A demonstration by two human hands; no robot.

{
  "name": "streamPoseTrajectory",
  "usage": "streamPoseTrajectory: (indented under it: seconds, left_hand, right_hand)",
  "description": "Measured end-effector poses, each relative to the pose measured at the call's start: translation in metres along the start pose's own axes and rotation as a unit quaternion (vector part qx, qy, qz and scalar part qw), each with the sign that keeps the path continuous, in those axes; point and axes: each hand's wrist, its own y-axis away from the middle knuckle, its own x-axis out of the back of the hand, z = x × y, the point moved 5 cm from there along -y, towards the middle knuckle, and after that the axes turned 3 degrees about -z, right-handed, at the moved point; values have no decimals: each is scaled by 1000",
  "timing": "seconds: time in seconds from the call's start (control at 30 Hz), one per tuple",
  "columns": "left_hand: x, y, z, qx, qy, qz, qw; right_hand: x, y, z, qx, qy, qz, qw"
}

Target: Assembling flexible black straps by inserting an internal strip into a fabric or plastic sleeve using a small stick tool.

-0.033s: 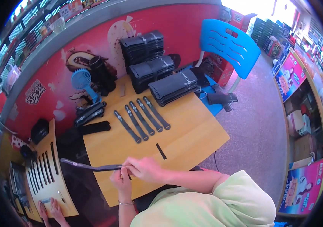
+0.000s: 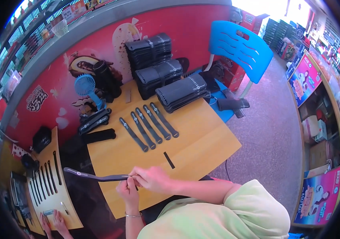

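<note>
Over the near edge of the wooden table, my left hand (image 2: 128, 192) is closed in a pinch on the end of a long dark strap (image 2: 94, 176). The strap has a small pale mark near its far end and sticks out leftward past the table. My right hand (image 2: 152, 179) is closed just beside the left one, at the same strap end. From its fingertips a thin, light, metal-looking tool (image 2: 126, 176) points left; its exact kind is too small to tell. Several similar dark straps (image 2: 148, 126) lie in a row on the table, with a short black strip (image 2: 169, 159) nearer to me.
Stacks of dark folded pouches (image 2: 182, 91) stand at the table's back, beside a black cylinder (image 2: 108, 77) and a blue handheld fan (image 2: 85, 84). A blue chair (image 2: 241, 47) is at back right. To the left, another person's hands (image 2: 54, 221) work at a second table (image 2: 68, 199) holding straps.
</note>
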Motion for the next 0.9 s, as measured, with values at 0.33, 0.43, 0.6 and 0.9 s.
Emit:
streamPoseTrajectory:
  seconds: [0.33, 0.43, 0.6, 0.9]
  left_hand:
    - [2, -7, 25, 54, 60, -117, 990]
    - [5, -4, 26, 75, 121, -124, 982]
    - [-6, 23, 26, 77, 0, -336, 938]
    - [19, -12, 27, -74, -76, -105, 989]
  right_hand:
    - [11, 5, -2, -10, -23, 7, 1000]
    - [19, 3, -7, 89, 107, 72, 988]
    - [80, -24, -15, 94, 136, 157, 974]
    - [19, 7, -42, 209, 229, 23, 950]
